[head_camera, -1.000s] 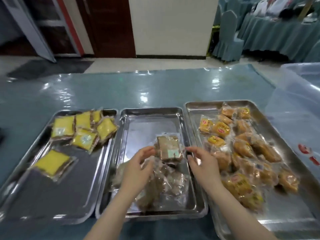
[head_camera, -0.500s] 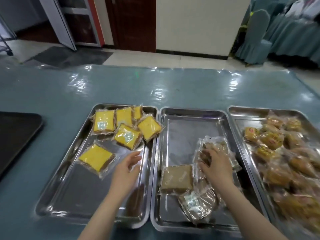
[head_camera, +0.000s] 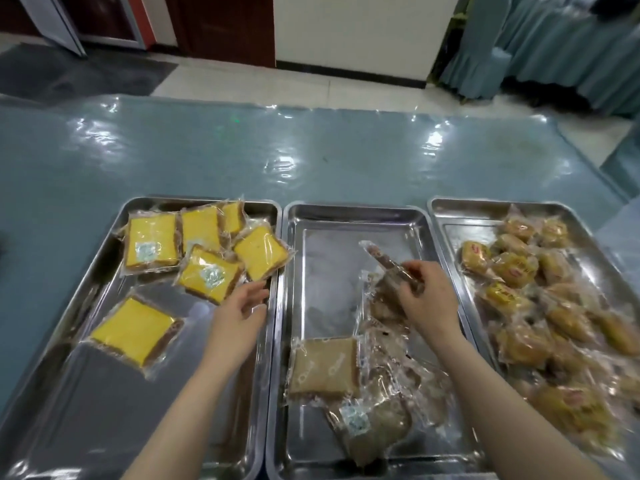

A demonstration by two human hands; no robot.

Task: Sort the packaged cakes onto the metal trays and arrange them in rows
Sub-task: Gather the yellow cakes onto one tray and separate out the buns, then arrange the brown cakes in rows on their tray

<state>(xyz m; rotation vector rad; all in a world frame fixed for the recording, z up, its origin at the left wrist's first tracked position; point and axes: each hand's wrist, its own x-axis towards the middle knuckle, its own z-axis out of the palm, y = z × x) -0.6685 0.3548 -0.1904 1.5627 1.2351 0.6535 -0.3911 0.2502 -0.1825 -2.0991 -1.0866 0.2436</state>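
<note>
Three metal trays sit side by side on the blue table. The left tray holds several yellow packaged cakes. Brown packaged cakes lie piled in the near half of the middle tray. The right tray is full of round golden packaged cakes. My right hand grips one brown cake packet, lifted and tilted on edge above the middle tray. My left hand hovers with fingers apart over the left tray's right side, just below a yellow cake, holding nothing.
The table is covered in glossy blue plastic and stretches behind the trays. A clear plastic bin edge shows at the far right. Draped chairs and a tiled floor lie beyond the table.
My left hand left the brown pile and reached toward the yellow cakes in the left tray. My right hand picked a brown packet and raised it on edge. The view shifted left.
</note>
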